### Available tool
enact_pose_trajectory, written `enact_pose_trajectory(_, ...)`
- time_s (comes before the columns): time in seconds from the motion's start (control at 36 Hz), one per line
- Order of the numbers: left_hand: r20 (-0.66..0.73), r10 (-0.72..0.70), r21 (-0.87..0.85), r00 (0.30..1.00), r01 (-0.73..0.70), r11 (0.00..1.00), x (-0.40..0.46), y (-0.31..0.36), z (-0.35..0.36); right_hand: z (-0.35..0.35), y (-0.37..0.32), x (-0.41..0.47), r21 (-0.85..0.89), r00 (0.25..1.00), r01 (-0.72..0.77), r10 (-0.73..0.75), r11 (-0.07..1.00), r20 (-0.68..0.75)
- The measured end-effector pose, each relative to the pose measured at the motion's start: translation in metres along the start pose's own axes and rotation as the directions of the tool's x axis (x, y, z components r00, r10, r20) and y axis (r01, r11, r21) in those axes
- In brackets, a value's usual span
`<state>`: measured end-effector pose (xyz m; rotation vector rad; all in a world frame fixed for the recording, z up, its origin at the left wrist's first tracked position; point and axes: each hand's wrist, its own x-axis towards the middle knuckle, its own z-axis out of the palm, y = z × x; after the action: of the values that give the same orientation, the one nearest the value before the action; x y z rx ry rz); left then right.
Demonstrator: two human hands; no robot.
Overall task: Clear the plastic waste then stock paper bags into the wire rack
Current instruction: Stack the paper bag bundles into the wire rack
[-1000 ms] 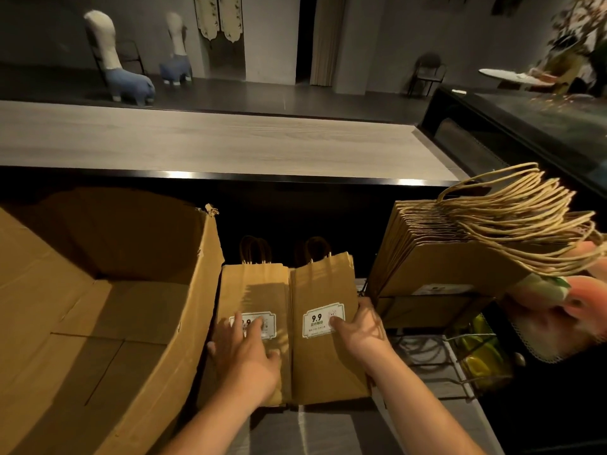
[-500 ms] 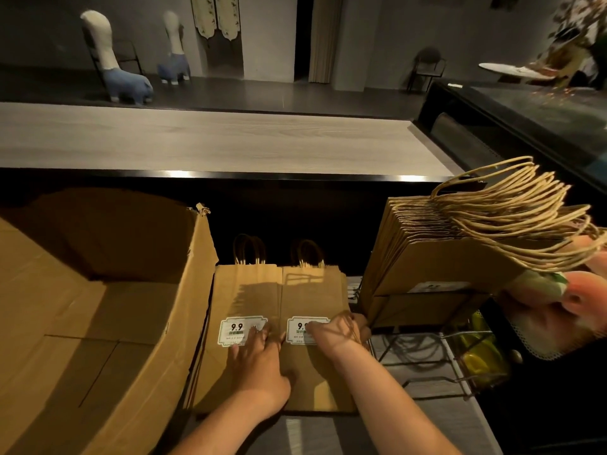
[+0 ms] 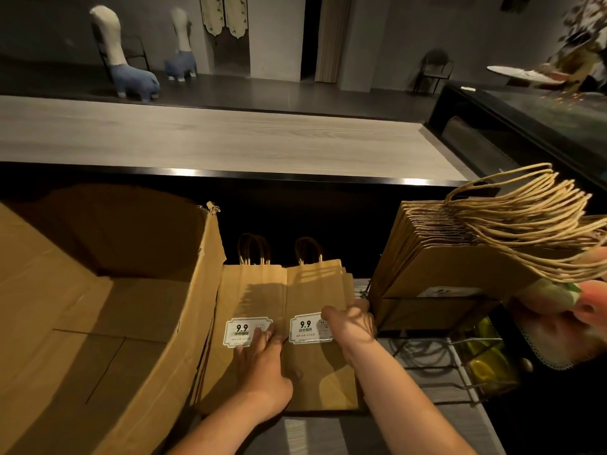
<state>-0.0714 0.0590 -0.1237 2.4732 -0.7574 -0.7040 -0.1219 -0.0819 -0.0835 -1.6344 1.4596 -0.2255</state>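
Two stacks of flat brown paper bags lie side by side on the work surface, each with a white "9.9" label: the left stack (image 3: 249, 290) and the right stack (image 3: 315, 372). My left hand (image 3: 262, 366) rests flat on the seam between them, fingers spread over the left label. My right hand (image 3: 353, 323) curls around the right edge of the right stack. To the right stands a black wire rack (image 3: 423, 298) packed with upright paper bags (image 3: 453, 264), their twisted handles fanning rightward.
A large open cardboard box (image 3: 108, 323) fills the left side, its wall touching the left stack. A wooden counter (image 3: 213, 139) runs behind. A blurred pink and green object (image 3: 565, 310) sits at the right edge, above a lower wire basket (image 3: 473, 366) with yellow items.
Both stacks have been pushed together and squared up. My left hand slid right to the seam, and my right hand shifted to the right stack's edge.
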Motion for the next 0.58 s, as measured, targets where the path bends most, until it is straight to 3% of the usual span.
enact_pose_trajectory(0.11,0.012,-0.008,-0.028,1.000,0.009,1.000,-0.001,-0.001,-0.002,-0.002,-0.002,-0.002,0.081,0.997,0.053,-0.048,0.995,-0.055)
enact_pose_trajectory(0.31,0.044,-0.004,-0.179,0.999,0.012,0.984,-0.006,0.002,-0.011,-0.001,0.006,-0.006,0.026,0.981,0.105,-0.108,0.994,0.160)
enact_pose_trajectory(0.42,0.053,-0.032,-0.255,0.998,0.045,0.966,-0.009,0.005,-0.016,-0.017,0.008,-0.014,0.090,0.974,0.135,-0.149,0.987,0.172)
enact_pose_trajectory(0.53,0.064,-0.066,-0.514,0.996,0.089,0.853,-0.020,0.016,-0.032,-0.044,0.005,-0.038,0.064,0.945,0.310,-0.315,0.948,0.089)
enact_pose_trajectory(0.58,-0.005,-0.015,-0.644,1.000,0.008,0.765,-0.028,0.028,-0.043,-0.060,0.000,-0.056,0.221,0.885,0.418,-0.449,0.881,0.119)
